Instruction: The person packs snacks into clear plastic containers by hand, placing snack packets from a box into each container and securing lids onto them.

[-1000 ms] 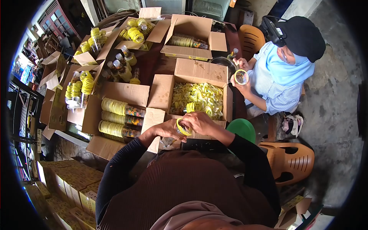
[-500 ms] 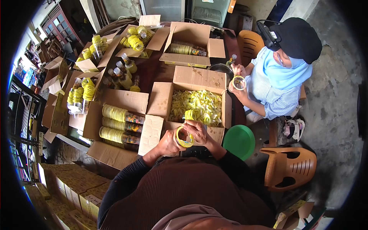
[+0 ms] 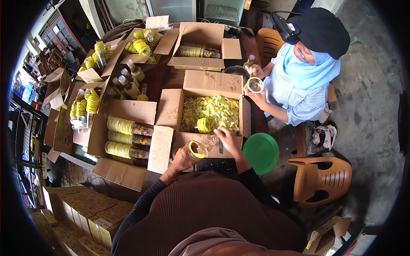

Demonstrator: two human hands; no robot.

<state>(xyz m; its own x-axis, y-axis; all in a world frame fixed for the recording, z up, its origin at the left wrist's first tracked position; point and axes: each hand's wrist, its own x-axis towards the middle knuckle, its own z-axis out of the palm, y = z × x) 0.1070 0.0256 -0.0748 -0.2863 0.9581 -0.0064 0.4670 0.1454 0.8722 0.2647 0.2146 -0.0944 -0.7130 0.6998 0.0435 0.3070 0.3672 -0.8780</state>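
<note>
Yellow rim, clear wall — a single cup (image 3: 197, 149), mouth tilted up toward the camera, clasped in the left hand (image 3: 183, 159) at the near edge of an open carton (image 3: 213, 81). To the right, apart from the cup, the right hand (image 3: 230, 141) above the carton's near flap (image 3: 185, 136), thumb and fingers bent toward one another; impossible to tell whether closed on anything. For sound handling, as a judgement: clasp the wall from the side, with just enough pressure to prevent turning — thin plastic, probably quick to buckle. Keep fingers off the rim and its full circle in sight, for even access from the right. Hold the cup high enough to avoid knocking the flap. Inside the carton, loose yellow-and-white pieces (image 3: 220, 106), with a short yellow-ringed stack (image 3: 204, 124) on top, near the right hand; best not brushed in passing. Farther left, longer yellow-rimmed stacks (image 3: 121, 126) lying side by side in another carton (image 3: 121, 173); to the right, a green basin (image 3: 260, 153). Beyond, a co-worker's hands (image 3: 257, 100) around a second yellow-rimmed cup (image 3: 255, 84).
</note>
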